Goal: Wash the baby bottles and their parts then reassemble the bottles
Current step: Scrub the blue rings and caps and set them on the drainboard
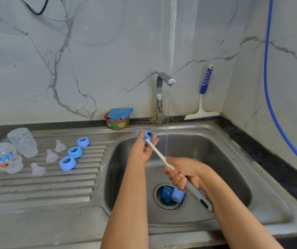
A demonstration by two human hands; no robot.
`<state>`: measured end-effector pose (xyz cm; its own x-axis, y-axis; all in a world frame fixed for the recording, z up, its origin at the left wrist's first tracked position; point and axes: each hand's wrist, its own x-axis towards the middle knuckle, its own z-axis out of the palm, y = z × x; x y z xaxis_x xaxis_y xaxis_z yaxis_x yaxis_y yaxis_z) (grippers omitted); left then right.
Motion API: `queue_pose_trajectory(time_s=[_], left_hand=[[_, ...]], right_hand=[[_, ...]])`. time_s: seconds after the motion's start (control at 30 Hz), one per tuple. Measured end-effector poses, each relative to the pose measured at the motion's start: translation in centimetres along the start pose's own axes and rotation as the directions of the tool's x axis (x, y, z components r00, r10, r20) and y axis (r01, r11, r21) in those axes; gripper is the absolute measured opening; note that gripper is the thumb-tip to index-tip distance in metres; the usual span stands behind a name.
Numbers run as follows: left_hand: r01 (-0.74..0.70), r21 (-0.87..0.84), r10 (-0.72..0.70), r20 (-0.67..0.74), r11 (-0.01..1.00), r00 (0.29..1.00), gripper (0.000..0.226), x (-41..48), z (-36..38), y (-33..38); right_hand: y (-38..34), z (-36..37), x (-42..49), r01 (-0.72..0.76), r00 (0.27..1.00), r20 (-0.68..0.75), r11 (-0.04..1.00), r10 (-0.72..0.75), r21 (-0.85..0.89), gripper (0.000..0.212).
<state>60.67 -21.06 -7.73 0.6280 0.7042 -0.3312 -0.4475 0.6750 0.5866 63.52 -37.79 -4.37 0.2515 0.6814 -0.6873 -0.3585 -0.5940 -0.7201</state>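
Step in hand: scrubbing the caps. Left hand (pixel 144 150) is up over the stainless steel sink basin (pixel 225 159), toward its eleven o'clock. Its grip is curled round a small blue plastic bottle cap (pixel 148 135), open end facing the person. Right hand (pixel 182 170) holds a white-stemmed, grey-handled bottle brush (pixel 157 152) in a closed fist, bristle tip inside the cap.

A thin water stream (pixel 167 123) falls from the chrome tap (pixel 162 90) at the cap's three o'clock and does not touch it. Two more blue caps (pixel 177 195) lie on the drain strainer at six o'clock.

On the ribbed steel surface (pixel 45 191) at nine o'clock, none touching:
- three clear plastic bottles (pixel 22 141)
- three clear silicone teats (pixel 51 156)
- three blue screw rings (pixel 75 152)

Next, likely: rinse this cap under the stream. Wet plastic calls for a firm pinch.
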Motion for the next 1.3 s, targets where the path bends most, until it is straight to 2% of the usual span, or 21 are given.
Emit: queue_pose_trajectory(time_s=[0.13, 0.23, 0.37, 0.47, 0.53, 0.6, 0.7, 0.77, 0.87, 0.97, 1.03, 1.1, 1.17, 1.3], left_hand=[[0.016, 0.056, -0.016, 0.007, 0.998, 1.0, 0.04, 0.0, 0.0, -0.4], [-0.004, 0.09, 0.003, 0.01, 0.996, 1.0, 0.043, 0.0, 0.1, -0.3], [0.037, 0.14, -0.039, 0.007, 0.989, 0.999, 0.048, -0.1, 0.2, -1.0], [0.055, 0.151, -0.057, 0.01, 0.987, 0.998, 0.048, -0.1, 0.4, -1.2], [0.044, 0.136, -0.048, 0.027, 0.99, 0.998, 0.045, -0.1, 0.4, -0.9], [0.032, 0.119, -0.038, 0.047, 0.992, 0.998, 0.042, -0.1, 0.5, -0.6], [0.019, 0.121, -0.026, 0.057, 0.992, 0.998, 0.041, 0.0, 0.4, -0.3], [0.006, 0.144, -0.015, 0.061, 0.99, 0.998, 0.04, 0.0, 0.3, -0.2], [-0.05, 0.133, 0.041, 0.07, 0.99, 0.997, 0.041, 0.1, 0.4, 0.0], [-0.1, 0.075, 0.095, 0.063, 0.992, 0.993, 0.046, 0.3, 0.7, 0.3], [-0.084, 0.006, 0.083, 0.062, 0.996, 0.995, 0.047, 0.2, 0.8, 0.4], [-0.029, -0.046, 0.033, 0.087, 0.998, 0.996, 0.046, -0.3, 0.9, 0.2], [0.021, -0.022, -0.019, 0.103, 1.0, 0.994, 0.044, -0.8, 1.2, -0.2], [0.021, 0.167, -0.034, 0.074, 0.986, 0.997, 0.032, -0.8, 1.0, -0.4]], right_hand=[[0.0, -0.8, 0.1, 0.027, 0.998, -0.061, 0.999, -0.029, -0.033, 0.045], [0.0, -0.9, 0.2, 0.06, 0.998, -0.03, 0.998, -0.059, 0.005, 0.042], [-0.5, -0.5, 0.5, 0.073, 0.98, 0.164, 0.966, -0.116, 0.246, 0.036], [-0.5, -0.5, 0.8, 0.05, 0.97, 0.203, 0.931, -0.131, 0.362, 0.034], [-0.2, -0.1, 1.1, 0.045, 0.98, 0.165, 0.939, -0.107, 0.341, 0.031], [0.2, 0.4, 1.6, 0.069, 0.99, 0.105, 0.967, -0.097, 0.243, 0.03], [0.1, 0.6, 1.8, 0.138, 0.99, 0.007, 0.977, -0.141, 0.161, 0.028], [-0.1, 0.5, 1.5, 0.157, 0.987, 0.002, 0.974, -0.159, 0.162, 0.03], [-0.4, 0.4, 0.7, 0.113, 0.987, 0.087, 0.967, -0.136, 0.23, 0.035], [-0.7, 0.1, 0.1, 0.028, 0.964, 0.236, 0.931, -0.121, 0.363, 0.04], [-0.9, -0.2, -0.1, -0.067, 0.925, 0.361, 0.882, -0.12, 0.467, 0.04], [-0.8, -0.2, 0.0, -0.109, 0.899, 0.415, 0.847, -0.139, 0.521, 0.036], [-0.6, -0.2, 0.5, -0.08, 0.921, 0.363, 0.845, -0.14, 0.528, 0.041], [-0.3, 0.1, 1.0, 0.019, 0.975, 0.187, 0.883, -0.121, 0.469, 0.046]])
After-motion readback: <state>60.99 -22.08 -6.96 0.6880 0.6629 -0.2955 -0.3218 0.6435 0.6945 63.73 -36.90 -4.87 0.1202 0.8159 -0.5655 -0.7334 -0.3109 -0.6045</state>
